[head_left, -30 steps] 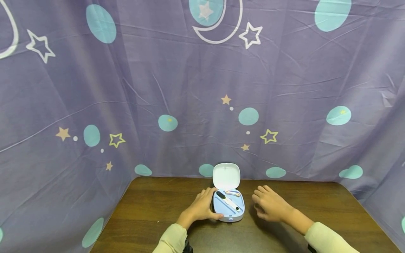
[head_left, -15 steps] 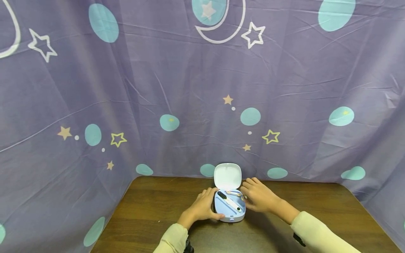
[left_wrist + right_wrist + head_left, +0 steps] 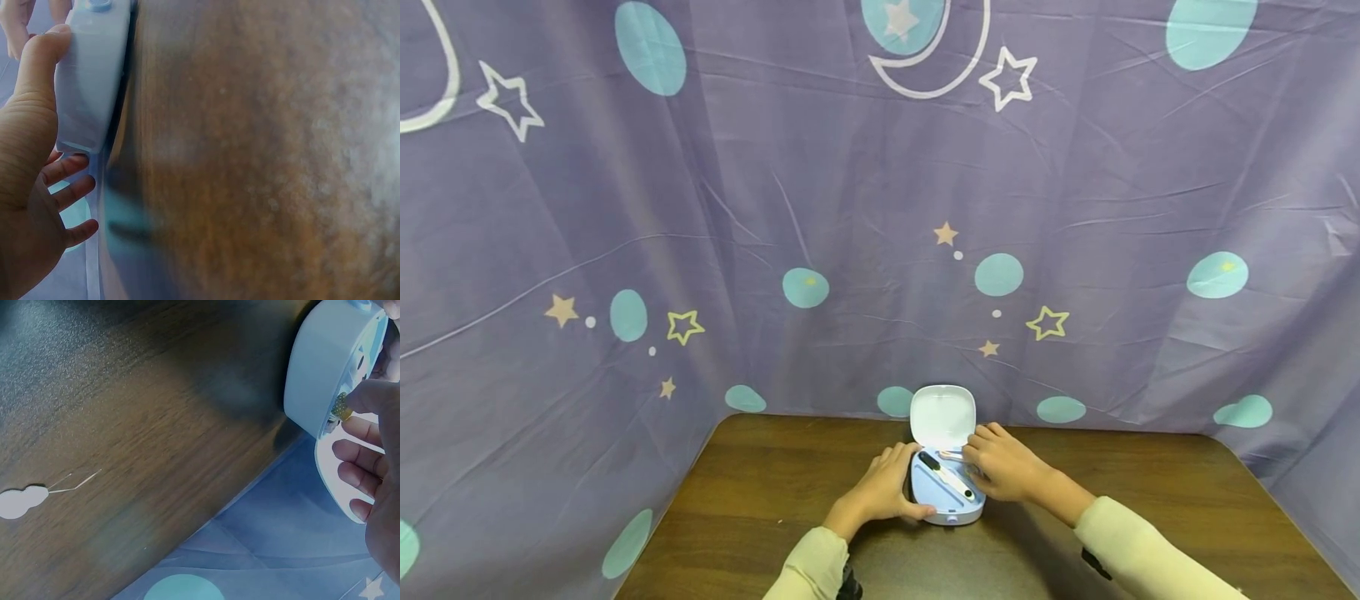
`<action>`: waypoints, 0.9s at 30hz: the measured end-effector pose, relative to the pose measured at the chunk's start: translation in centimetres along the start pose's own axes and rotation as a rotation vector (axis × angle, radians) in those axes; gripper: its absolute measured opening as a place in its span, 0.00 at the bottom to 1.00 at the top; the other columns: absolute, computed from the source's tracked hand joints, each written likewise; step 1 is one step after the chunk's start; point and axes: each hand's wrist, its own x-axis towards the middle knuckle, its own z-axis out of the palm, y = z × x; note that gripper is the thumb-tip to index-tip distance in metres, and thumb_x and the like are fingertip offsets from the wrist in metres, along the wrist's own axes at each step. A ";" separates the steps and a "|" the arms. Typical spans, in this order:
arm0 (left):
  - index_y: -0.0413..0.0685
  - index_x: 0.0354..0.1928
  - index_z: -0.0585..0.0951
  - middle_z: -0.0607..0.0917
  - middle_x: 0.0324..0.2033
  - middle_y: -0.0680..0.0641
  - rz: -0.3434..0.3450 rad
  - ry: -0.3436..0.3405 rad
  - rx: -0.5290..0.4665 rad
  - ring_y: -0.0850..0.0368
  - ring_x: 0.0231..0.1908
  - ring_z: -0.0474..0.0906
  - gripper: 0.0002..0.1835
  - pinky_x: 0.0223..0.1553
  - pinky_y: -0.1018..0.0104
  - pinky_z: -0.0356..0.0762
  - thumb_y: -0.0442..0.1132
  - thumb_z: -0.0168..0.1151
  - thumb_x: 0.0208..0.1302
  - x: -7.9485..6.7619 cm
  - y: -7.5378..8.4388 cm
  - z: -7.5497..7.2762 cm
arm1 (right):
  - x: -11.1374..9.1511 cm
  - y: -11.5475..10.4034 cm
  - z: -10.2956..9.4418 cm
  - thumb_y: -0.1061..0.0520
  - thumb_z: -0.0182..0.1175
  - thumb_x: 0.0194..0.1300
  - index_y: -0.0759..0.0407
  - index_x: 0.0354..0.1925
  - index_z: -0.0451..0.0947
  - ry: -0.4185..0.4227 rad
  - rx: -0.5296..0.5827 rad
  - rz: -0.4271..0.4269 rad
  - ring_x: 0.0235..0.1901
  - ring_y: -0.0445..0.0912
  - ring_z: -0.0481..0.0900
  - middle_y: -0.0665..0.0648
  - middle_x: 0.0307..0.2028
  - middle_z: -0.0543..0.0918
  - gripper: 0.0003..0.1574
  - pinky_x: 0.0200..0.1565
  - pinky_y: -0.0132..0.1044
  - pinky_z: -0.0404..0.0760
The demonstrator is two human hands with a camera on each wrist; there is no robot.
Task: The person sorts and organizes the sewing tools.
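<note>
A small sewing box (image 3: 953, 518) with a pale blue inside stands on the table, its white lid (image 3: 943, 415) raised at the back. My left hand (image 3: 880, 492) grips its left side, thumb at the front and fingers towards the back. Over the right back corner, my right hand (image 3: 1006, 467) pinches a gold dimpled thimble (image 3: 341, 407) between thumb and index finger. Diagonally in the box lies a slim white tool (image 3: 953, 482) with a black end. Behind it, a small pale item (image 3: 950, 456) is partly hidden by the right fingers.
On the brown wooden table (image 3: 760, 492), the right wrist view shows a white needle threader (image 3: 25, 501) with a thin wire loop. A purple curtain (image 3: 850, 350) with stars and moons hangs behind and beside the table.
My right hand has come in from the right, bringing the thimble over the box's right back corner. My left hand keeps its hold on the box.
</note>
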 end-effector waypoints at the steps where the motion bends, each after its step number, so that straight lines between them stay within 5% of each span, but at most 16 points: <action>1: 0.46 0.70 0.66 0.76 0.56 0.49 0.002 0.000 0.000 0.54 0.53 0.71 0.54 0.58 0.53 0.72 0.66 0.77 0.46 0.0 0.0 0.0 | 0.0 -0.1 0.0 0.51 0.72 0.53 0.48 0.30 0.71 -0.007 -0.005 0.000 0.35 0.42 0.69 0.44 0.27 0.68 0.16 0.44 0.38 0.68; 27: 0.49 0.71 0.65 0.76 0.55 0.51 -0.004 -0.008 -0.008 0.56 0.53 0.69 0.53 0.58 0.54 0.71 0.67 0.76 0.48 -0.1 0.0 0.1 | 0.1 -0.2 -0.7 0.51 0.75 0.50 0.50 0.31 0.75 0.056 -0.022 -0.019 0.35 0.44 0.70 0.45 0.28 0.71 0.17 0.42 0.39 0.68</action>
